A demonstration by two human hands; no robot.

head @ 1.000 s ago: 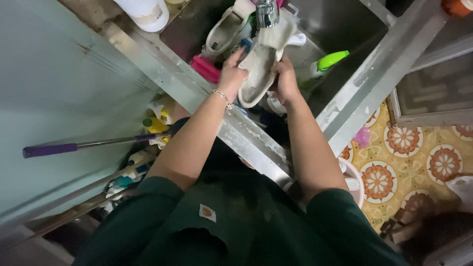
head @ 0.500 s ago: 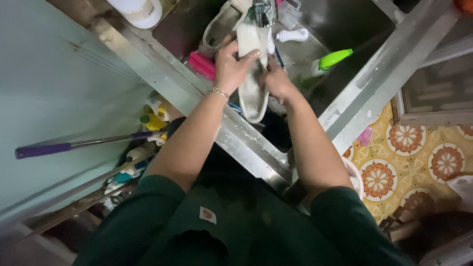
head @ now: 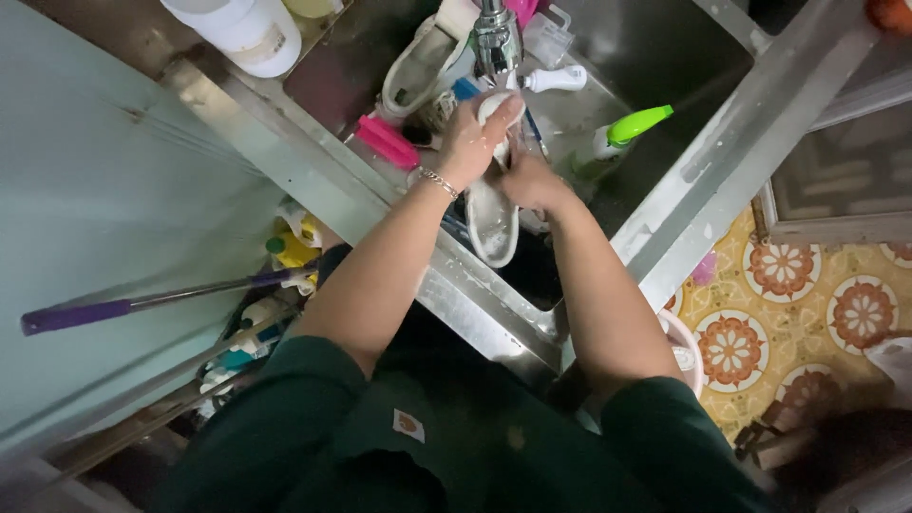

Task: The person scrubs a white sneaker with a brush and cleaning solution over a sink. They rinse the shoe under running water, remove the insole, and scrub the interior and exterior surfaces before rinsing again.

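— White shoe (head: 494, 214), that was the thing in the middle of the head view, held sole-down over the steel sink (head: 665, 57), just below the tap (head: 497, 43).

— Who had hold of it?

— Both of the person's hands. The left hand (head: 467, 142) was wrapped around the toe end, fingers curled tight on it right under the tap. The right hand (head: 532, 180) gripped the side of the shoe from the right, fingers closed against the upper.

— Was water running?

— I couldn't tell; the spout was too close to the hand to see a stream.

— How far along did the washing look?

— Midway, I'd judge. The shoe looked wet and pale, with what might have been suds inside the heel opening, so scrubbing seemed under way and rinsing not yet finished. A second shoe (head: 418, 66) lay in the sink at upper centre, beside the tap, apart from the hands; I couldn't say whether it was done.

— Anything else about?

— A pink brush (head: 387, 142) on the sink's edge just left of the left hand, a green-capped bottle (head: 622, 133) to the right, a white tub (head: 249, 33) at upper left, and a purple-handled mop (head: 114, 309) leaning at the left. Patterned floor tiles (head: 788, 304) showed at lower right.
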